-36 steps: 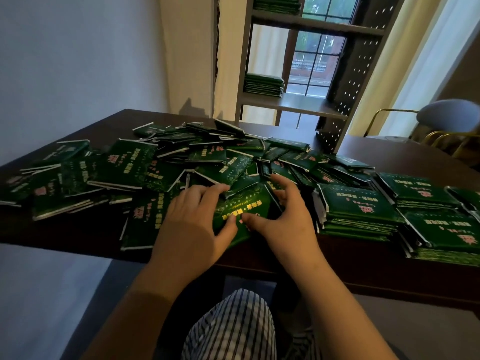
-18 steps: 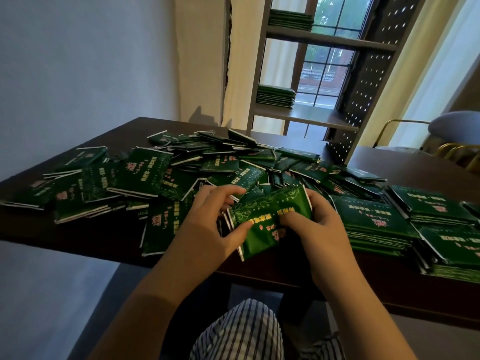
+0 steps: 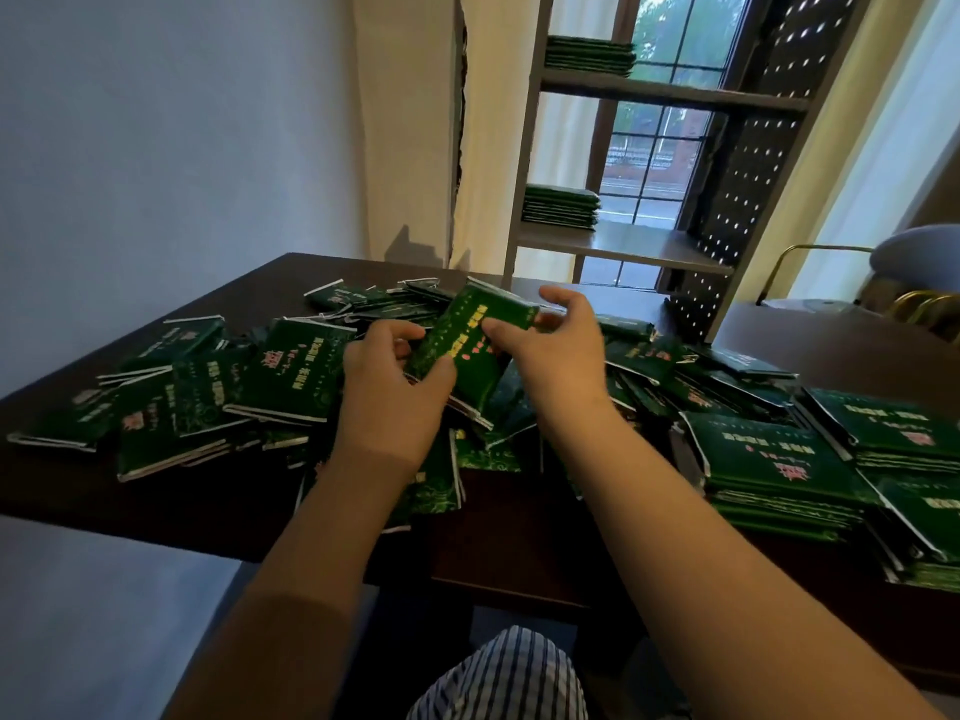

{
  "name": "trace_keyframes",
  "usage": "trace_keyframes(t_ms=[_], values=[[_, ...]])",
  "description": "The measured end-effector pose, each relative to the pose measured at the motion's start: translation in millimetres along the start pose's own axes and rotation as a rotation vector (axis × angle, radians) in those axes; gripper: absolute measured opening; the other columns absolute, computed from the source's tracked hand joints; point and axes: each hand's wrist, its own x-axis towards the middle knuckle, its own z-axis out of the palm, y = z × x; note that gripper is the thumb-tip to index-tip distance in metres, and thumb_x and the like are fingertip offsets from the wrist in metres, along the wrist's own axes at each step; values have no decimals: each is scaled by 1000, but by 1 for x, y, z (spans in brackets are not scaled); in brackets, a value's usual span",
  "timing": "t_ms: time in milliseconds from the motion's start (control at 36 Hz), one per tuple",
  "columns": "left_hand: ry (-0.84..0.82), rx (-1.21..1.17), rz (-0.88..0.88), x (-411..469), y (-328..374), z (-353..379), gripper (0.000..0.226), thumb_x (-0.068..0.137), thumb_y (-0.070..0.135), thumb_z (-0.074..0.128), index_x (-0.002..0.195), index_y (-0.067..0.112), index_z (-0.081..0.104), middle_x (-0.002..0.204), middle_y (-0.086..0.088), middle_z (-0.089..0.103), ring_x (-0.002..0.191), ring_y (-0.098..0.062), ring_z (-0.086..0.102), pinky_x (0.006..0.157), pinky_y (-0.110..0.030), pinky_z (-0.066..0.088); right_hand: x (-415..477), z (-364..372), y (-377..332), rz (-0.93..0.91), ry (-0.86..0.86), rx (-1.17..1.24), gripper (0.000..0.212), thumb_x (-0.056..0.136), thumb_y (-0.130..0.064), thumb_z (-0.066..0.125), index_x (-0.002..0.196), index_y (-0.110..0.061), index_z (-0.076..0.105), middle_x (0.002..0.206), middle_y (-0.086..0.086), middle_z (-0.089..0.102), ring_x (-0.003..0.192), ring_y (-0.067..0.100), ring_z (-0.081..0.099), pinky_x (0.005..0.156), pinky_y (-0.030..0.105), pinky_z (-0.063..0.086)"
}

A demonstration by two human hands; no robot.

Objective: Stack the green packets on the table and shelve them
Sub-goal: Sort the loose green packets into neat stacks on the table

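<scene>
Pinched betw L grip (image 3: 389, 392) + R grip (image 3: 550, 356): small packet bundle (image 3: 467, 345), count unclear, held above loose pile (image 3: 291, 371) on worktop (image 3: 130, 501). At R: 3 neat stacks (image 3: 769, 459). On shelf (image 3: 623, 246): 2 shelved stacks (image 3: 561, 202), 1 per level.

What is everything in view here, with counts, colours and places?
loose packets: many, green, strewn across table's left and middle.
stacked packets: several piles, green, table's right.
shelved stacks: two, green, one per shelf.
held packets: count unclear, green, above the pile.
table: one, dark brown.
shelf unit: one, pale, behind table.
chair: one, pale, gold frame, far right.
left hand: grips held packets' lower end.
right hand: pinches their upper end.
</scene>
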Motion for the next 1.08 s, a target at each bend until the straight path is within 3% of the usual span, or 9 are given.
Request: trace_keyframes(t_ms=[56,139,333,500,639,694,861,1000,1083], values=[[-41,109,-22,3,-3,6,40,90,26,68,126,23,52,129,-4,42,105,-8,51,75,-4,37,7,9,17,-43,41,-141,58,80,-19,82,128,-21,49,108,-1,57,85,3,59,61,11,51],[-69,274,-10,-3,-9,15,46,94,35,62,136,23,47,138,-7,39,131,-23,32,91,-17,20,10,10,42,-106,68,-346,57,81,-32,80,129,-23,50,121,0,56,103,10,58,90,30,54],[-66,263,112,-12,-22,17,49,96,47,53,139,23,50,122,9,47,118,-9,41,94,-23,29,4,-4,41,-185,97,-679,55,89,-48,64,135,-22,48,128,-1,52,124,20,40,106,37,38],[-45,250,146,-16,-19,18,34,95,48,56,116,21,58,113,8,48,92,-1,51,72,-9,36,4,-6,39,-73,29,-578,56,91,-44,64,138,-21,42,137,4,37,127,22,40,96,29,38],[-86,185,177,-19,-16,18,25,94,47,56,98,23,60,101,11,52,90,2,53,71,-9,40,8,-14,36,23,10,-452,60,88,-42,70,137,-21,43,132,4,37,79,1,46,59,11,34],[-102,148,174,-20,-14,18,22,93,45,58,97,24,60,99,10,52,89,0,54,71,-9,43,8,-16,35,19,5,-441,60,89,-41,69,138,-19,42,135,5,39,78,4,44,62,15,36],[-171,19,118,-19,-12,16,13,94,43,61,99,34,54,88,0,57,76,-10,54,63,-17,46,2,-10,34,-39,-15,-520,56,93,-42,61,139,-19,41,137,5,37,114,20,49,87,28,42],[-123,-26,127,-18,-14,15,16,95,40,61,104,29,54,93,-5,55,76,-14,55,62,-21,46,1,-10,32,-34,-33,-438,49,89,-39,69,131,-22,49,130,0,35,88,4,48,76,17,40],[-89,-38,116,-18,-17,14,28,93,39,63,116,30,50,112,1,50,92,-13,59,72,-20,48,0,-10,30,-72,-14,-356,50,83,-34,76,126,-24,52,128,-1,36,95,4,47,80,19,48]])
